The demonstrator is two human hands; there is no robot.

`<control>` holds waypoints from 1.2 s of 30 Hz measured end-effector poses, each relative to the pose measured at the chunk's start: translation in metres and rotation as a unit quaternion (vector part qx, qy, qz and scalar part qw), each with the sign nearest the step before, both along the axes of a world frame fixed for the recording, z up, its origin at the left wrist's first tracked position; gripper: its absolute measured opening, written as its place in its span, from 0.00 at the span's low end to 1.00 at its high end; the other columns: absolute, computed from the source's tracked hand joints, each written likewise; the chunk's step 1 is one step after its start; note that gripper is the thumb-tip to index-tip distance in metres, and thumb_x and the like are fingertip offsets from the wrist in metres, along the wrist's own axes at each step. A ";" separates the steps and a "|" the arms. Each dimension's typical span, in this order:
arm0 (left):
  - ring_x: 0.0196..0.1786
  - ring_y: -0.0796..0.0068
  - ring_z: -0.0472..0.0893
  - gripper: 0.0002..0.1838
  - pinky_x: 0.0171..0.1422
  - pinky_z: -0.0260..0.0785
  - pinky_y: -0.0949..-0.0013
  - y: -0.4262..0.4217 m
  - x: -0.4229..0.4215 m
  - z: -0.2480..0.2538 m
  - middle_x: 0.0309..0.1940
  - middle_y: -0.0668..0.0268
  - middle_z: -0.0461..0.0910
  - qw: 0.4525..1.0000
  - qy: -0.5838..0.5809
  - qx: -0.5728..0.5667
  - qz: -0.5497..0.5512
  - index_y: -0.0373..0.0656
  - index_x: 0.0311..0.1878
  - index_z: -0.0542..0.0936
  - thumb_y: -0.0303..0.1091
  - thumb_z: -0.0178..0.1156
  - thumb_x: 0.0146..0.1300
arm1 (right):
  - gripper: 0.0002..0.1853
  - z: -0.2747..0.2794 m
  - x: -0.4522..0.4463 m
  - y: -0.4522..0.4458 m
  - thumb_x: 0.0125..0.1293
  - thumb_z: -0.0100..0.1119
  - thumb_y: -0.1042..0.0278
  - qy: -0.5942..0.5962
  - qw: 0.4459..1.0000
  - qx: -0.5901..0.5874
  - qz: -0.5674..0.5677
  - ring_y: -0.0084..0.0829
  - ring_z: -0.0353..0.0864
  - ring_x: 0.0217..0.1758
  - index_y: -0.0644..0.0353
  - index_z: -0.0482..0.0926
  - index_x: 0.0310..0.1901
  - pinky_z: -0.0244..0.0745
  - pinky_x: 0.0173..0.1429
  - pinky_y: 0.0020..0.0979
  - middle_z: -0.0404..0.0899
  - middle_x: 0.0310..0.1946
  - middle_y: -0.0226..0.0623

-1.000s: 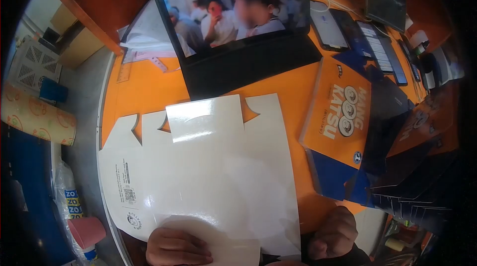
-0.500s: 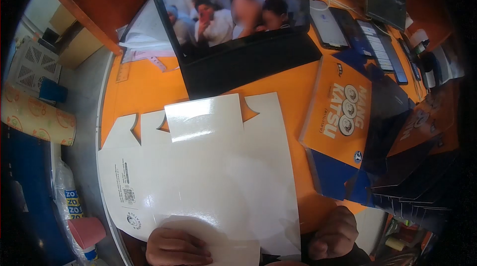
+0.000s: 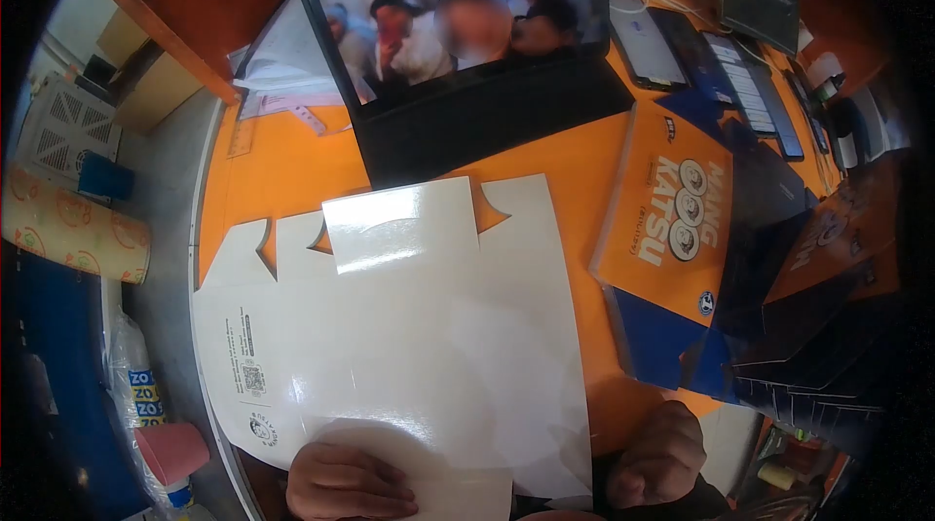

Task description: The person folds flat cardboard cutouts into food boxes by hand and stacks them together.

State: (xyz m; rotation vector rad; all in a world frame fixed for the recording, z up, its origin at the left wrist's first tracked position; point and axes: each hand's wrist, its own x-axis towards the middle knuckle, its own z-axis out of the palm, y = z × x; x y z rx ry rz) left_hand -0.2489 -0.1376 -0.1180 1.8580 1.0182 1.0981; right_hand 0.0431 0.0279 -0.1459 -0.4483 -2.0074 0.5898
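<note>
A large white die-cut card sheet [image 3: 419, 346] lies flat before me, with small print, a code and a round logo on its left side. My left hand [image 3: 349, 484] rests on its bottom edge, fingers curled together; what they grip, if anything, is hidden. Just off the sheet's lower right edge, my right hand [image 3: 657, 455] rests curled near the table's edge, and I cannot make out anything inside it. To the right lies a stack of orange and blue printed card [image 3: 667, 219] reading "KATSU".
Behind the sheet, a tablet [image 3: 458, 15] in a black case plays a video. Phones [image 3: 646, 42] and cables lie at the back right. Papers [image 3: 292, 58] and a pink strip are at the back left. Beyond the table's left edge are a pink cup [image 3: 170, 453] and a patterned roll [image 3: 73, 224].
The people on the tablet's screen have changed position. The whole view has shifted slightly. Both hands keep the same pose and place.
</note>
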 end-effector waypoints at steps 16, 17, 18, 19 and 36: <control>0.37 0.69 0.85 0.16 0.49 0.80 0.70 -0.001 0.002 -0.001 0.36 0.56 0.86 1.000 0.002 0.016 0.016 0.32 0.42 0.85 0.33 0.73 0.54 | 0.17 0.001 0.000 -0.001 0.66 0.58 0.59 0.001 1.000 -0.012 -0.002 0.26 0.64 0.18 0.53 0.69 0.21 0.60 0.26 0.30 0.67 0.15 0.24; 0.37 0.69 0.85 0.16 0.49 0.80 0.70 -0.001 0.002 0.000 0.36 0.56 0.86 1.000 0.005 0.014 0.014 0.32 0.42 0.85 0.33 0.73 0.54 | 0.17 0.001 0.000 -0.001 0.66 0.58 0.59 0.000 1.000 -0.011 -0.003 0.26 0.64 0.18 0.53 0.69 0.21 0.60 0.26 0.30 0.67 0.15 0.24; 0.37 0.69 0.85 0.16 0.49 0.80 0.70 -0.001 0.001 0.000 0.36 0.56 0.86 1.000 0.009 0.013 0.011 0.32 0.42 0.85 0.33 0.73 0.54 | 0.16 0.001 0.000 -0.001 0.66 0.58 0.59 0.000 1.000 -0.010 -0.003 0.26 0.64 0.18 0.53 0.69 0.22 0.60 0.26 0.30 0.67 0.15 0.24; 0.37 0.69 0.85 0.16 0.49 0.80 0.70 0.000 0.001 0.001 0.36 0.56 0.86 1.000 0.011 0.009 0.010 0.32 0.42 0.85 0.33 0.73 0.54 | 0.16 0.001 0.000 -0.001 0.66 0.58 0.59 -0.002 1.000 -0.008 0.001 0.26 0.65 0.18 0.53 0.69 0.22 0.60 0.26 0.30 0.67 0.15 0.25; 0.34 0.60 0.85 0.13 0.41 0.79 0.61 0.007 0.000 0.000 0.33 0.54 0.84 0.999 -0.015 0.032 -0.014 0.31 0.37 0.84 0.33 0.71 0.56 | 0.18 0.005 0.003 -0.003 0.68 0.57 0.56 -0.033 0.999 -0.020 -0.012 0.27 0.66 0.19 0.53 0.68 0.22 0.62 0.26 0.31 0.67 0.16 0.26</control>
